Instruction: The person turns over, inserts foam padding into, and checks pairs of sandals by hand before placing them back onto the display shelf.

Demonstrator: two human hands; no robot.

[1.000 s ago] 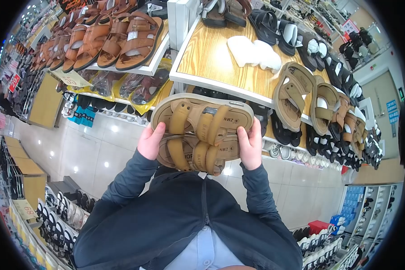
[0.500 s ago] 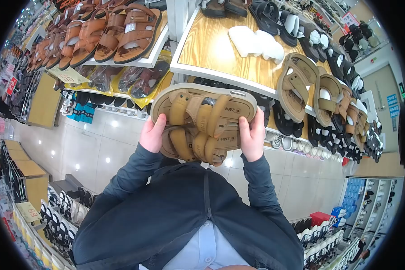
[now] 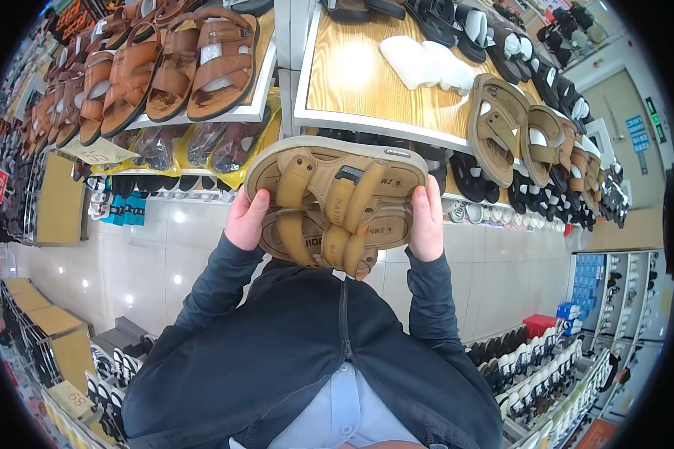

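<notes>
A pair of tan-brown strap sandals (image 3: 342,200) is held up in front of my chest, one above the other, insoles and straps facing me. My left hand (image 3: 245,220) grips their left end, its thumb resting at the edge between the two sandals. At the opposite end, my right hand (image 3: 427,223) is closed round the other side, thumb on the front. The remaining fingers of both hands are mostly hidden behind the soles. Beyond the pair, a wood-topped shelf (image 3: 342,82) carries a white paper shoe stuffing (image 3: 425,66) and a similar khaki sandal (image 3: 496,127).
Rows of brown sandals (image 3: 221,67) fill the upper left shelf, with yellow bagged footwear (image 3: 236,140) below. Black sandals (image 3: 475,34) line the right shelf's back. Shoe racks (image 3: 550,367) stand at lower right, and tiled floor (image 3: 168,247) shows at left.
The sandals have tilted slightly, the lower one now more overlapped by the upper. Both hands still hold them. The view has shifted a little, moving the left shelf leftward.
</notes>
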